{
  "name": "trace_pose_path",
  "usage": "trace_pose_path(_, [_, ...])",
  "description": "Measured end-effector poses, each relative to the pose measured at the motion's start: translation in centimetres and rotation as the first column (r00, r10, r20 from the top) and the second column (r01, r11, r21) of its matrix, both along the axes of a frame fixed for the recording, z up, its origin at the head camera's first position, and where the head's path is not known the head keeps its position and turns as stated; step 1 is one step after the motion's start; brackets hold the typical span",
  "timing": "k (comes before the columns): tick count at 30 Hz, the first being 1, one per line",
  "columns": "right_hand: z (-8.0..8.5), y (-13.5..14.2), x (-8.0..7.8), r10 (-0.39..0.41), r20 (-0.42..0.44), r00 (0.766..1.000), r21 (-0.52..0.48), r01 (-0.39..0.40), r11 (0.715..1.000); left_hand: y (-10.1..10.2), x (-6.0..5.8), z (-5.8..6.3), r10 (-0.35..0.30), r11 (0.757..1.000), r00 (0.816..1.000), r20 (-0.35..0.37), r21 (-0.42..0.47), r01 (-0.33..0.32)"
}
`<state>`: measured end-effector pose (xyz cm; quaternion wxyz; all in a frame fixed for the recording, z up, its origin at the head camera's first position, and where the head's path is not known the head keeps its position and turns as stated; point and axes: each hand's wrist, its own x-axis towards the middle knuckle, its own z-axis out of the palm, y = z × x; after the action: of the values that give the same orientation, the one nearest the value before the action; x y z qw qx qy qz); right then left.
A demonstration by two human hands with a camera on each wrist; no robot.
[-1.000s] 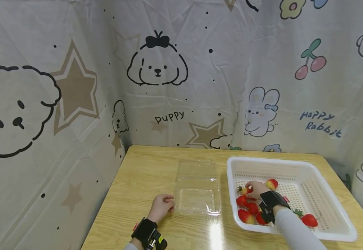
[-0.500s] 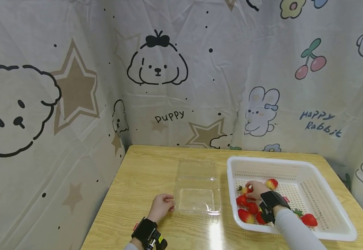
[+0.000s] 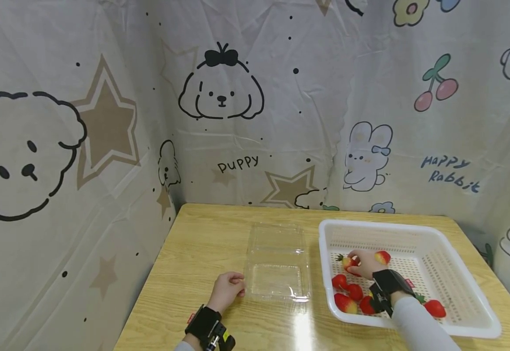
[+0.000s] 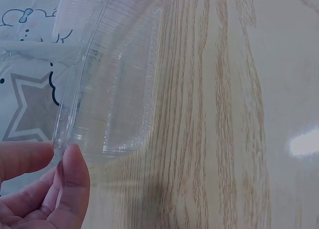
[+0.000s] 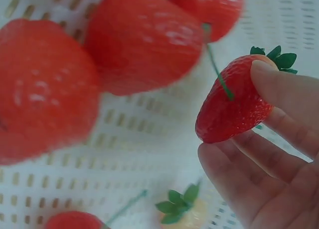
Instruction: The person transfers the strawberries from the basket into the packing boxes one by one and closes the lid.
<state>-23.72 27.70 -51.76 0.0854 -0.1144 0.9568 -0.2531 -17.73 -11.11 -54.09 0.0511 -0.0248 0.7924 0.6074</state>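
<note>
My left hand (image 3: 226, 292) pinches the left rim of an open clear plastic clamshell box (image 3: 277, 280) between thumb and forefinger; the left wrist view shows this fingertip hold on the rim (image 4: 61, 139). Inside the white basket, my right hand (image 3: 366, 264) grips a red and yellowish strawberry (image 3: 349, 263) with a leafy green top. Close up, the strawberry (image 5: 234, 102) lies between thumb and fingers, leaves upward, and a thin green stem crosses in front of it. Several red fruits stay nearby, among them a small round one (image 3: 355, 292) and a strawberry (image 3: 344, 303).
The white perforated basket (image 3: 470, 287) stands on the right of the wooden table (image 3: 202, 239). Another strawberry (image 3: 382, 257) lies just beyond my right hand, and one more (image 3: 435, 308) near the basket's front right. A printed curtain (image 3: 255, 136) hangs behind the table.
My right hand has shifted slightly right and away from me, and the strawberry in it has moved along. The left hand and the clear box have stayed put.
</note>
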Motion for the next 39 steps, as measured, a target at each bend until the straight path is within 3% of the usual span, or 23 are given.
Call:
trace_pose_path(9, [3.9, -0.1, 0.5, -0.048, -0.015, 0.999, -0.086, 0.047, 0.995, -0.1, 0.0, 0.1, 0.002, 1.0, 1.0, 0.009, -0.019, -0.002])
trace_pose_path(13, [5.4, -0.5, 0.2, -0.054, -0.063, 0.997, -0.125, 0.045, 0.991, -0.1, 0.0, 0.2, 0.001, 1.0, 1.0, 0.012, -0.011, -0.001])
trace_pose_path(17, [7.0, -1.9, -0.3, -0.047, -0.136, 0.99, -0.142, 0.028, 0.989, -0.1, 0.0, 0.3, -0.001, 1.0, 1.0, 0.008, -0.011, 0.001])
trace_pose_path(22, [8.7, -4.4, -0.7, 0.019, -0.222, 0.975, -0.138, -0.05, 0.989, -0.1, -0.1, 0.2, 0.001, 1.0, 1.0, 0.007, -0.012, -0.001])
trace_pose_path(31, [9.3, -9.4, -1.2, 0.2, -0.321, 0.926, -0.115, -0.247, 0.962, 0.1, 0.0, 0.1, 0.008, 1.0, 1.0, 0.016, 0.002, -0.008])
trace_pose_path(39, [8.4, -13.0, -2.0, 0.273, -0.285, 0.919, -0.069, -0.304, 0.95, 0.2, 0.1, 0.0, 0.014, 1.0, 1.0, 0.018, 0.014, -0.014])
